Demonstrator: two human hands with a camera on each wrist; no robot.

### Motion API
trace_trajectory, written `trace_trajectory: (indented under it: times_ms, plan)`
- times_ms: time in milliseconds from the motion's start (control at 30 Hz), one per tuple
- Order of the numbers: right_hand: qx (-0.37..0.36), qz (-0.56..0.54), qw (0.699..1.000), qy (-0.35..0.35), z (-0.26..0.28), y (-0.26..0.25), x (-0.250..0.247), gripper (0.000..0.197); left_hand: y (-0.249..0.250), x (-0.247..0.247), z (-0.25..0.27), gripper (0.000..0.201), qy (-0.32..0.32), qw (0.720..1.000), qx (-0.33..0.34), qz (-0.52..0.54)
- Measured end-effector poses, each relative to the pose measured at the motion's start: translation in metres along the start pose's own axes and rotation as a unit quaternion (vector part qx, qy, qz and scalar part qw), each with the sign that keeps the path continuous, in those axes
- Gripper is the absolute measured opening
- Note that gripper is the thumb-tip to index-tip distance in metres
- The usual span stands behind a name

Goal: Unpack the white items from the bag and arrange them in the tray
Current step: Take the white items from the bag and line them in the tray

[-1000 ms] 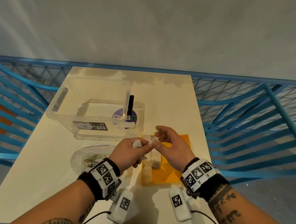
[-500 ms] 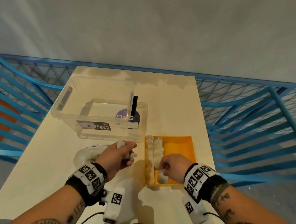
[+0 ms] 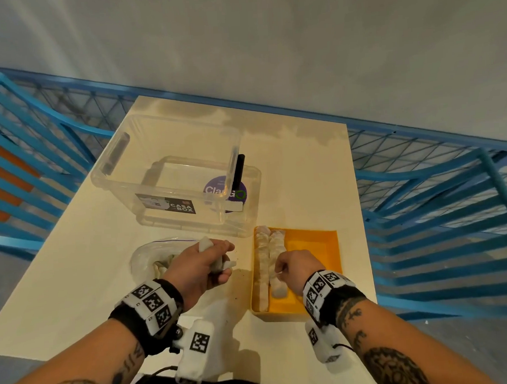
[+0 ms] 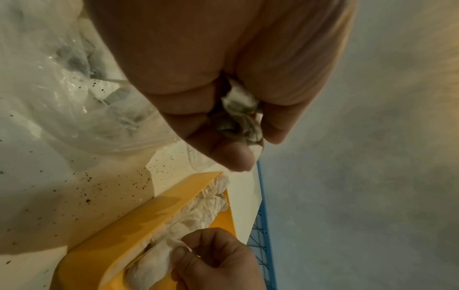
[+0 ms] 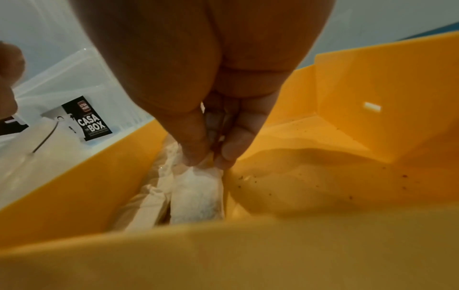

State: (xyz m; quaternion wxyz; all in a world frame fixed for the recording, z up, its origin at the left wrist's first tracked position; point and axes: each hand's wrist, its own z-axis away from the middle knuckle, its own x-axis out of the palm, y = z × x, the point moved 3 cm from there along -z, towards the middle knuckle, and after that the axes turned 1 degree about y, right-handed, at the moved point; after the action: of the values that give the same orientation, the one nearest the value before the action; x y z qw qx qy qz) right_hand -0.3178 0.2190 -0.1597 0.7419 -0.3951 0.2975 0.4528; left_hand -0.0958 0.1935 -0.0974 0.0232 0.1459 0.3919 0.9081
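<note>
An orange tray [image 3: 313,241] lies on the table, near its right edge. Two rows of white wrapped items [image 3: 263,256] fill its left side. My right hand [image 3: 290,267] pinches the top of one white item [image 5: 196,198] that lies in the tray at the near end of the second row. My left hand [image 3: 206,264] hovers left of the tray and grips a bunch of white items [image 4: 239,115]. A clear plastic bag [image 3: 153,255] with more white items lies left of that hand.
A clear plastic box [image 3: 175,178] labelled CASA BOX stands behind the bag and tray, with its lid [image 3: 247,209] under it. Blue metal railings [image 3: 442,229] flank the cream table [image 3: 74,274]. The tray's right half shows bare orange floor [image 5: 323,176].
My hands were together above the tray a second ago. The right hand has since gone down into the tray with one white item; the left has drawn back left, towards the bag.
</note>
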Motion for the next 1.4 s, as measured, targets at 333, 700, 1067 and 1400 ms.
trace_trajectory:
  times_ms: [333, 700, 1067, 1400]
  plan:
    - [0.014, -0.008, 1.000, -0.005, -0.008, -0.005, -0.005, 0.010, 0.005, 0.007, -0.005, 0.024, -0.024, 1.000, -0.003, 0.005]
    - [-0.107, -0.297, 0.949, 0.017, 0.025, -0.039, -0.037, 0.028, 0.008, 0.031, -0.009, 0.018, -0.050, 0.997, -0.004, 0.054]
    - [-0.093, -0.428, 0.895, 0.084, 0.060, -0.035, -0.051, 0.018, 0.005, 0.061, -0.001, 0.019, -0.078, 0.993, -0.005, 0.085]
    - [-0.097, -0.381, 0.913, 0.106, 0.073, -0.020, -0.095, 0.012, -0.002, 0.065, 0.004, 0.032, -0.113, 0.991, 0.034, -0.066]
